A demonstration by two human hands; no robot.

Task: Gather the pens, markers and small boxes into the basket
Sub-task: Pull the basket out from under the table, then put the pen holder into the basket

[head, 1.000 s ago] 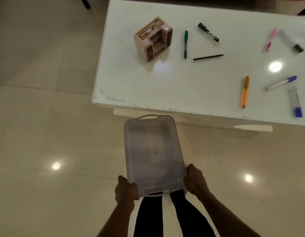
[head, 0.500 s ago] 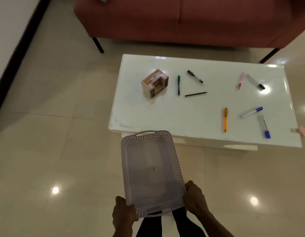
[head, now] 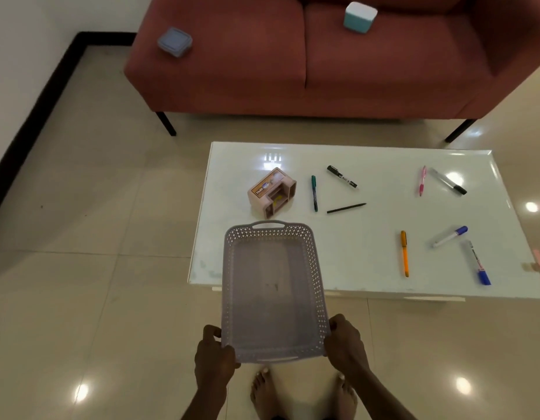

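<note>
I hold an empty grey perforated basket (head: 273, 234) by its near corners, my left hand (head: 214, 356) on the left corner and my right hand (head: 347, 344) on the right. Its far end hangs over the front left edge of the white table (head: 368, 268). On the table lie a pink organiser box (head: 271, 190), a green pen (head: 314, 193), a black marker (head: 342, 176), a thin black pen (head: 346, 208), a pink pen (head: 422, 180), a clear pen with black cap (head: 448, 181), an orange pen (head: 404, 253) and two blue-capped markers (head: 450, 236) (head: 477, 262).
A red sofa (head: 323, 71) stands behind the table, with a grey lidded box (head: 174, 42) on its left arm and a teal box with a white lid (head: 360, 16) on the seat. Glossy tiled floor surrounds the table. My bare feet (head: 262, 392) are below the basket.
The view has tilted up and drawn back, bringing in the sofa and its two boxes. The basket has moved forward, its far end now over the table's front edge. Both hands keep their grip.
</note>
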